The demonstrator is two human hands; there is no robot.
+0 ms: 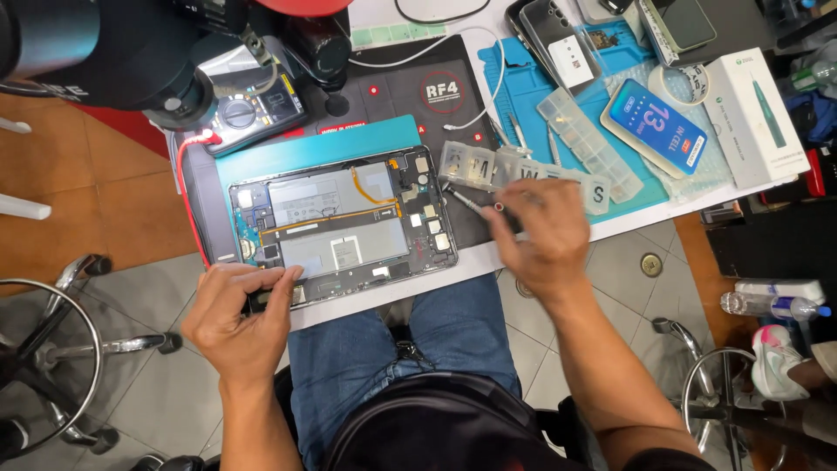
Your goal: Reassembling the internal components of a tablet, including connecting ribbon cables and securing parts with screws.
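Workbench (558,240); opened tablet (342,227) long axis left-right; left hand (240,318) steadying.

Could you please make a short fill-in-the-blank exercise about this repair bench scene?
1. The opened tablet lies on a mat whose colour is ____.
2. The left hand rests on the tablet's lower ____ corner.
3. The right hand holds a thin ____, its tip pointing towards the tablet.
4. The person wears blue ____.

Missing words: teal; left; screwdriver; jeans
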